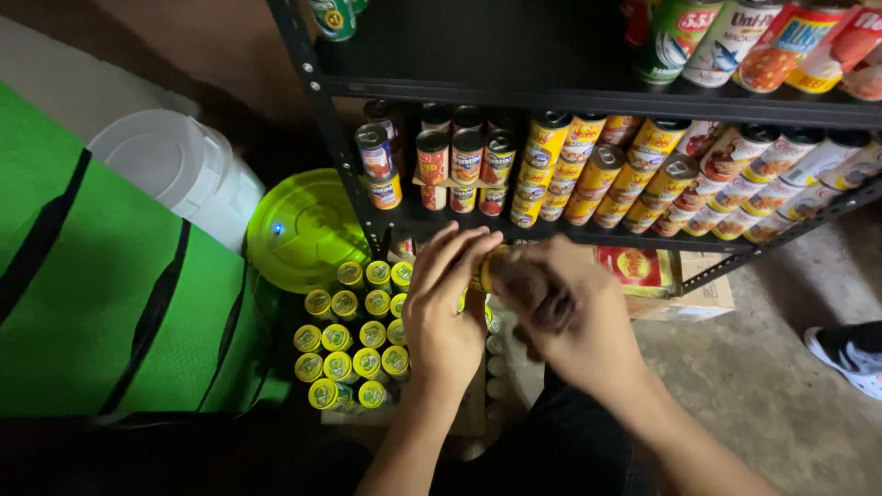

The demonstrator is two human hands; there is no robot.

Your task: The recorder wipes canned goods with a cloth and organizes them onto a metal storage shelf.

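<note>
Both hands met in front of a black metal shelf [342,138]. Between them was a small round can [485,272] with a yellow label; only a thin strip of it was visible, because the fingers covered most of it. The left hand [447,308] had its fingers stretched and laid flat against the can's side. The right hand [570,317] was curled around the other side, and it was blurred, so I could not tell exactly how its fingers closed. The can was held just above a block of yellow-lidded cans [354,335] that stood close together on the floor, their shiny round tops in rows.

On the shelf stood cylinder-shaped tins [597,170] with red, yellow and orange paper labels, tilted in the view. The upper shelf row was cut off by the top edge. At the left were a smooth white plastic bucket [179,170], a round green plastic lid [303,230] and a green fabric with black stripes [110,294]. A shoe [850,354] of another person was cut by the right edge on the rough concrete floor [763,386].
</note>
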